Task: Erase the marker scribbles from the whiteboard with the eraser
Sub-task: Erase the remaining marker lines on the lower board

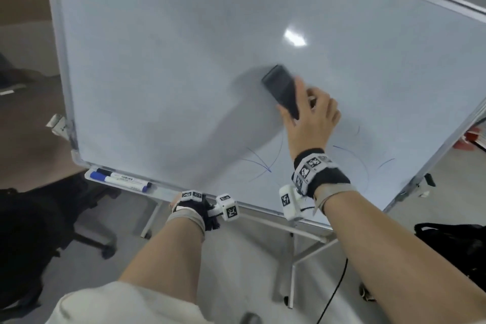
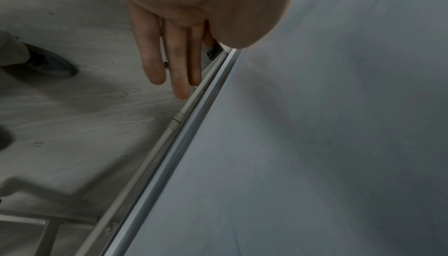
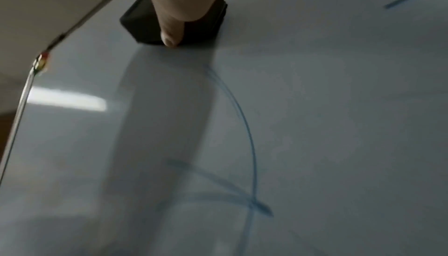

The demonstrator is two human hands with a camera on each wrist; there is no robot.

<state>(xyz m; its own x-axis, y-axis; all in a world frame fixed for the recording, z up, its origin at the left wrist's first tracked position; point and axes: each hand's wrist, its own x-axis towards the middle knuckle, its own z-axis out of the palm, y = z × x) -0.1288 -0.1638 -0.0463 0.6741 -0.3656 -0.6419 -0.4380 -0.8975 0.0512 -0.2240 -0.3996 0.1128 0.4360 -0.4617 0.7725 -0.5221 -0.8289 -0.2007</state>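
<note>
The whiteboard (image 1: 184, 47) leans tilted across the head view. Thin blue marker scribbles (image 1: 265, 163) curve over its lower right part. My right hand (image 1: 305, 97) grips a black eraser (image 1: 280, 87) and presses it flat on the board just above those lines. In the right wrist view a finger (image 3: 169, 28) lies over the eraser (image 3: 143, 24), with a blue arc (image 3: 247, 126) below it. My left hand (image 1: 176, 201) is at the board's bottom edge, mostly hidden by the wrist gear. Its fingers (image 2: 179, 64) hang straight beside the bottom frame (image 2: 169, 162), holding nothing.
Two markers (image 1: 121, 179) lie in the tray at the board's lower left. A black chair (image 1: 52, 218) stands left of the stand legs (image 1: 302, 258). A black bag (image 1: 460, 250) sits at the right and a cable (image 1: 336, 289) runs over the floor. A shoe (image 2: 48, 63) shows below.
</note>
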